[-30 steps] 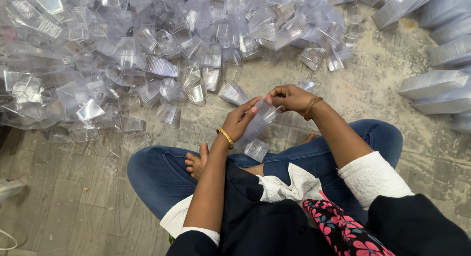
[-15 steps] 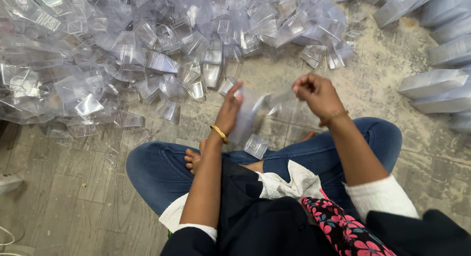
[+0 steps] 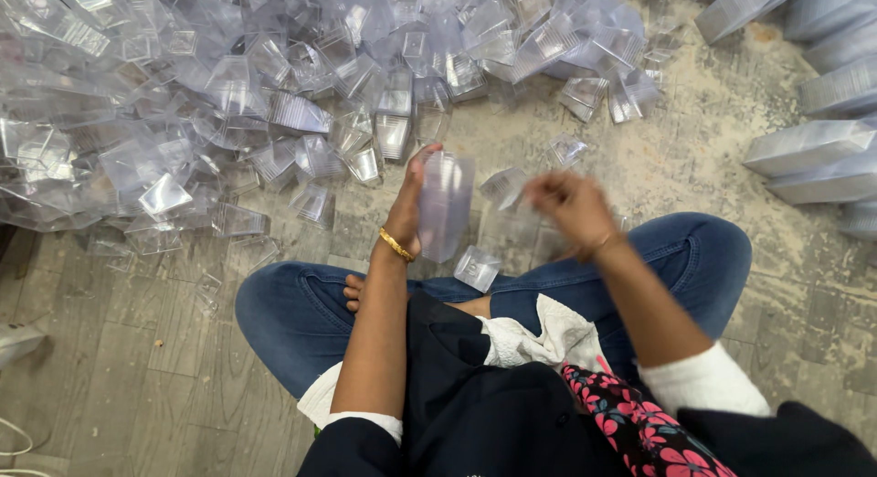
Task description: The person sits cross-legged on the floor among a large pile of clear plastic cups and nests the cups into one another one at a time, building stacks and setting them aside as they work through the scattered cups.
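Observation:
I sit cross-legged on the floor in blue jeans. My left hand [image 3: 407,203], with a gold bangle at the wrist, holds an upright stack of clear plastic cups [image 3: 446,206] by its left side. My right hand [image 3: 572,207] is blurred by motion just right of the stack and apart from it, fingers curled; whether it holds a clear piece is not visible. One single clear cup [image 3: 477,269] lies by my feet below the stack.
A big heap of loose clear plastic cups [image 3: 274,93] covers the floor ahead and to the left. Long nested stacks of clear cups [image 3: 808,148] lie at the right edge. Bare worn floor [image 3: 694,166] shows between them.
My right hand has dropped from its raised spot and swung back toward the stack. My left hand has turned the stack upright and shifted slightly left.

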